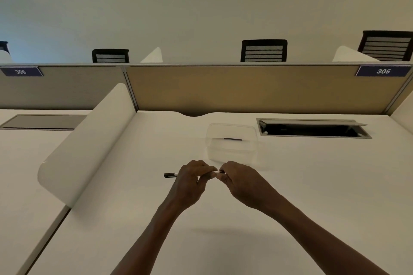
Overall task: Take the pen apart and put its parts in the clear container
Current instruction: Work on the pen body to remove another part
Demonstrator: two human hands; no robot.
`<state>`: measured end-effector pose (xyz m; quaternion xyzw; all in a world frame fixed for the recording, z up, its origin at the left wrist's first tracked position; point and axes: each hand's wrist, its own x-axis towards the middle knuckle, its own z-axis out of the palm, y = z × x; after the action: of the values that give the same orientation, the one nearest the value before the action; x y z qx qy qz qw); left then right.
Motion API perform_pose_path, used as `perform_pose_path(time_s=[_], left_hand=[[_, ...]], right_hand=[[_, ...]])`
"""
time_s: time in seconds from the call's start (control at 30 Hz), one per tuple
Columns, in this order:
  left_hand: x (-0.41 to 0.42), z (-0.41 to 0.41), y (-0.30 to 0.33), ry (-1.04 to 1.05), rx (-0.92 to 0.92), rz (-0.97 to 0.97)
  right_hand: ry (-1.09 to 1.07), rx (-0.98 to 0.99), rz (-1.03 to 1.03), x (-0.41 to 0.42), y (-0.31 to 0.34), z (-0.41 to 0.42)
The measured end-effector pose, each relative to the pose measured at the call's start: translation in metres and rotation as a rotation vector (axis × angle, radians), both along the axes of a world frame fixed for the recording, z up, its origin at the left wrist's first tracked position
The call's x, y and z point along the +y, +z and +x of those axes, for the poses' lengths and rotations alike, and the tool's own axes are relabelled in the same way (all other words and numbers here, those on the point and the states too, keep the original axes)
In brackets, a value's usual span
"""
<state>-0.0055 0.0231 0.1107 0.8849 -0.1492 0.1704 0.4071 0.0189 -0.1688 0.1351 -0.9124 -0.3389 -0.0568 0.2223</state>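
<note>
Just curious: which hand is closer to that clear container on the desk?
Right. The right hand sits just in front of the clear container, below its near edge; the left hand is further left, gripping the pen.

Two bare forearms are showing from the lower edge of the frame toward its centre, with no sleeves covering them. The left hand (190,182) and right hand (240,182) are wearing nothing.

An open-plan office: a white desk (312,185) enclosed by cubicle partitions (245,89), numbered seat labels reading 305 (383,71) and 306 (20,71), and mesh-backed office chairs (264,50) beyond the far divider.
</note>
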Motion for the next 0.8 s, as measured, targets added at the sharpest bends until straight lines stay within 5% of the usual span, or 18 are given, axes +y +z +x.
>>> perform_pose_path(time_s=[0.2, 0.33, 0.53, 0.7, 0.8], left_hand=[[0.000, 0.007, 0.005, -0.047, 0.041, -0.025], [-0.001, 0.007, 0.005, -0.024, 0.025, -0.055], [0.001, 0.007, 0.000, 0.035, -0.047, -0.005], [-0.010, 0.002, 0.003, 0.258, -0.127, -0.124], [-0.022, -0.003, 0.008, 0.485, -0.088, -0.380]], right_hand=[[0.057, -0.323, -0.059, -0.005, 0.008, 0.005], [0.020, -0.224, 0.030, 0.000, 0.007, 0.007], [-0.088, 0.176, 0.202, 0.017, 0.003, 0.011], [-0.135, 0.037, 0.183, 0.019, 0.004, 0.013], [-0.188, -0.089, 0.208, 0.019, 0.002, 0.013]])
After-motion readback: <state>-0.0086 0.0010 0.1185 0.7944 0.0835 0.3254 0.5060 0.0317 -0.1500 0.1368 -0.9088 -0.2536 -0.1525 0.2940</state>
